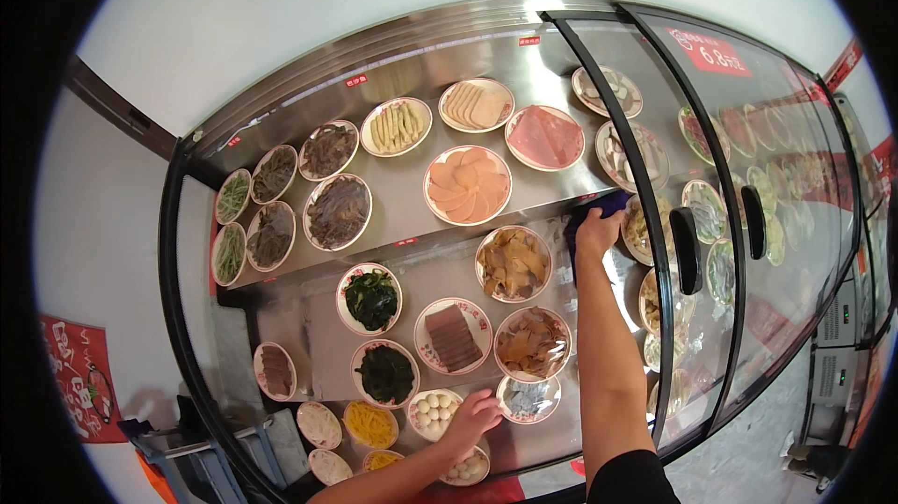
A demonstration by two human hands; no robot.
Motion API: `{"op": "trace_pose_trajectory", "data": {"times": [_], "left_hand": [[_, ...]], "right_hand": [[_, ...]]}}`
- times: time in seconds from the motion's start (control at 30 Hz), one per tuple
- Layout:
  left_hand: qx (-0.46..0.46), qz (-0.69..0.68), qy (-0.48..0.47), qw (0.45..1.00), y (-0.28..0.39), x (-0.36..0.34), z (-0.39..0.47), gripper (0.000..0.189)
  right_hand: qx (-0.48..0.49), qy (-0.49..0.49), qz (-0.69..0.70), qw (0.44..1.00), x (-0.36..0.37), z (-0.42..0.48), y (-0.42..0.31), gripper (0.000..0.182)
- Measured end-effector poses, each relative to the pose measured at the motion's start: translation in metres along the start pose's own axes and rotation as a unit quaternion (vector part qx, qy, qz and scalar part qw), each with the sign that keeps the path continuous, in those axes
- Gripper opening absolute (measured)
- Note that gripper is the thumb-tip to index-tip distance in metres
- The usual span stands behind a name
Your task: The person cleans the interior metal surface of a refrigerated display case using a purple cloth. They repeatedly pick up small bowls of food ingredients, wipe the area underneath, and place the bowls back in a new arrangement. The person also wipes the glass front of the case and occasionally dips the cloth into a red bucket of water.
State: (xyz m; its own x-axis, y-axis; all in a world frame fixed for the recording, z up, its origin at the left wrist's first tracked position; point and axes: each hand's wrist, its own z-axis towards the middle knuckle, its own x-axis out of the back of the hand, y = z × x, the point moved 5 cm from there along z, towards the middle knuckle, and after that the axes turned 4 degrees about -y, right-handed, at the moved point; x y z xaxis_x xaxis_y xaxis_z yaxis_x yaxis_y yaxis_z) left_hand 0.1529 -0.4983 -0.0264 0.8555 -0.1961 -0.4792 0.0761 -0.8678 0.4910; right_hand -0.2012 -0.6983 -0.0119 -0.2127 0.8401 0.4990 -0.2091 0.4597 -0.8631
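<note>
Deep inside a glass-fronted display fridge, my right hand [600, 230] grips a dark blue cloth [613, 205] against the step between two shelf levels. The cloth is close to a plate of pale yellowish food [644, 227] behind the door frame. My left hand [473, 423] hovers empty over the lowest level, its fingers spread loosely. It lies between a plate of small white eggs [434, 414] and a film-covered plate of grey food [530, 399]. Above it are a plate of dark red-brown slices [452, 337] and a plate of brown sheets [533, 344].
Black-framed sliding glass doors [729, 244] with black handles [686, 251] cover the right side. Several plates stand on the upper shelf, including pink round slices [468, 185] and pink meat sheets [545, 138]. Plates of yellow strips [370, 424] sit at the lower left, near a folded blue-grey frame [189, 462].
</note>
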Motion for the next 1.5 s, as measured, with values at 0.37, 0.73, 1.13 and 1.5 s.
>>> {"op": "trace_pose_trajectory", "data": {"times": [0.37,0.73,1.13,1.5], "left_hand": [[-0.052,-0.021,0.017,0.998,0.012,-0.046,0.061,0.026],[-0.025,0.066,0.027,0.997,0.0,-0.001,0.0,0.024],[0.025,0.08,0.042,0.996,0.004,0.024,-0.047,0.024],[0.006,0.086,-0.037,0.996,0.011,0.015,-0.058,0.023]], "right_hand": [[0.112,-0.234,-0.104,0.96,-0.021,-0.088,-0.029,0.025],[0.148,-0.143,-0.024,0.978,0.054,-0.05,-0.043,0.041],[0.318,-0.104,-0.235,0.912,0.034,-0.03,0.021,0.038],[0.141,-0.127,-0.271,0.944,0.172,-0.167,0.077,0.033]]}}
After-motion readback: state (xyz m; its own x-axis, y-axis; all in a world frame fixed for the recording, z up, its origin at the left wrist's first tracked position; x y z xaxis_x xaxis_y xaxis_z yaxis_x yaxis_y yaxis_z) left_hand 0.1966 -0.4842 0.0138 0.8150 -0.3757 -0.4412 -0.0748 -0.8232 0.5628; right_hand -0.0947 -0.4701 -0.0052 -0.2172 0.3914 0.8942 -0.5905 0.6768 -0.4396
